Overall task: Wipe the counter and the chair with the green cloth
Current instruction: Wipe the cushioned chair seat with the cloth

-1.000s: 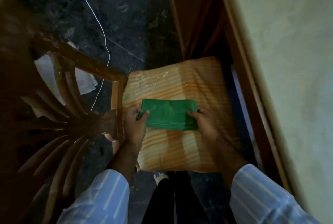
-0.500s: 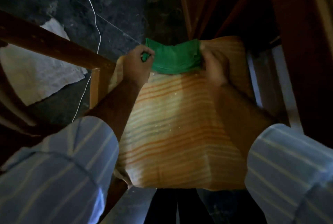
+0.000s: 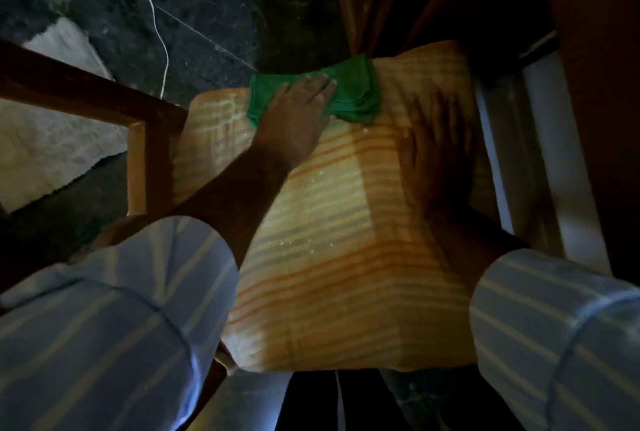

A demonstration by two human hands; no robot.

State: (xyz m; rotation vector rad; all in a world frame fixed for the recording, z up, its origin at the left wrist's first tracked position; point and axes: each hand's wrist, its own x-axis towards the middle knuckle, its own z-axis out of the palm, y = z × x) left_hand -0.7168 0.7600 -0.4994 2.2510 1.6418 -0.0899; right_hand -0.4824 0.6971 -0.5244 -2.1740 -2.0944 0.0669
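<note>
The folded green cloth (image 3: 353,91) lies at the far edge of the chair's orange-striped seat cushion (image 3: 332,257). My left hand (image 3: 298,119) presses flat on the cloth's left half, fingers spread over it. My right hand (image 3: 434,139) rests palm down on the cushion just right of the cloth, fingers apart, holding nothing. The chair's wooden frame (image 3: 145,160) shows at the cushion's left. Small pale crumbs dot the cushion. The counter top is out of view.
A dark stone floor lies beyond the chair, with a thin white cable (image 3: 156,15) across it and a pale rag (image 3: 52,139) at left. Dark wooden furniture (image 3: 588,84) stands close on the right. My striped sleeves fill the lower corners.
My right hand let go of the cloth and settled flat on the cushion. My left hand shifted from pinching the cloth's left corner to pressing flat on top of it.
</note>
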